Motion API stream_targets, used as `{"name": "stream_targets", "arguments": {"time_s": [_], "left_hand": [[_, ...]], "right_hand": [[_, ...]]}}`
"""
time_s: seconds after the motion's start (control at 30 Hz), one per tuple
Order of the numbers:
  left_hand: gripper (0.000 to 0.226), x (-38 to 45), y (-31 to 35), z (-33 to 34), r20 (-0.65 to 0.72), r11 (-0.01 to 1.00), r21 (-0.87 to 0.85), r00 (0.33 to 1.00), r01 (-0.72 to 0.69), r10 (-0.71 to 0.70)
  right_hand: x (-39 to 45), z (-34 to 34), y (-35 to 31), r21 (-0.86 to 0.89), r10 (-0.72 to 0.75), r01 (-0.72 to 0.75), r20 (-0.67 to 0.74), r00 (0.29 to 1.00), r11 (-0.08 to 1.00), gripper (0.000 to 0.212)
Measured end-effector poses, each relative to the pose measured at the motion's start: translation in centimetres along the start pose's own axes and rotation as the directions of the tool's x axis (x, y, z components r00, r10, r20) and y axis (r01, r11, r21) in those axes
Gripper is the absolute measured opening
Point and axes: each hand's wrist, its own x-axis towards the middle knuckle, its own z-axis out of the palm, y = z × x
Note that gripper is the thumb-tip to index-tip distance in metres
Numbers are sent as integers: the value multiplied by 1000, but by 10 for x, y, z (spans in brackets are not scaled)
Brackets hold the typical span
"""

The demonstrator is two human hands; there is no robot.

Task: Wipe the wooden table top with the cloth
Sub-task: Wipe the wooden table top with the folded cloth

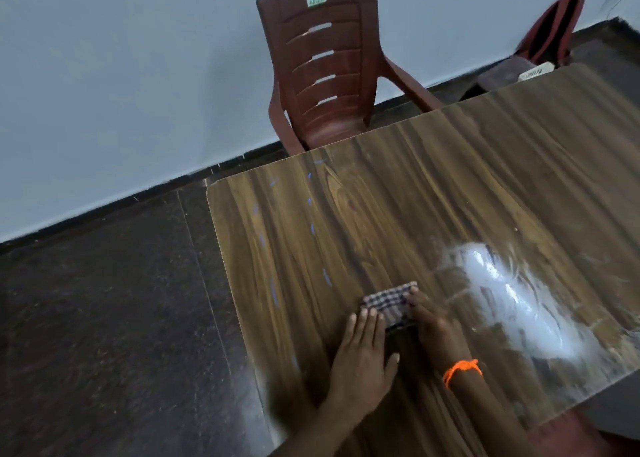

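Here the small folded checked cloth (389, 306) lies flat on the brown wood-grain table top (450, 179), pinned under both hands. The left hand (362, 359) lies with straight fingers, their tips on the cloth's near left edge; the right hand (434, 328), with an orange thread band (462, 370) at its wrist, presses the cloth's right side, fingers fairly flat. To wipe well, I'd keep even downward pressure and sweep in overlapping strokes, reaching the blue marks (311, 228) beyond the cloth and the glaring patch (512, 294) right of it.
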Motion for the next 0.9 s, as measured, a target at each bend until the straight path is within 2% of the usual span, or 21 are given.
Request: {"name": "stream_targets", "arguments": {"time_s": [0.1,0.17,0.37,0.57,0.73,0.83,0.9], "left_hand": [[75,45,-14,-13,-9,1000,29,1000,3,-3],[75,66,-32,-22,-20,998,51,1000,24,-23],[72,48,-73,-31,-39,997,34,997,75,-73],[74,-5,-45,-5,-3,999,-46,1000,-13,13],[77,39,-27,-12,-20,997,-77,1000,-16,14],[74,80,-46,-29,-35,1000,-22,999,4,-5],[73,100,-66,-44,-57,999,10,998,36,-36]], "right_hand": [[45,1,-3,-32,105,-108,-79,991,994,38],[77,9,-13,-47,104,-109,-101,989,993,36],[107,35,-42,6,-14,14,-1,1000,1000,35],[55,14,-16,-2,-212,215,159,964,977,29],[68,3,3,-34,-83,84,25,996,996,29],[109,11,4,-30,3,-4,-34,999,1000,37],[137,21,-6,-31,-8,7,-50,999,999,33]]}}
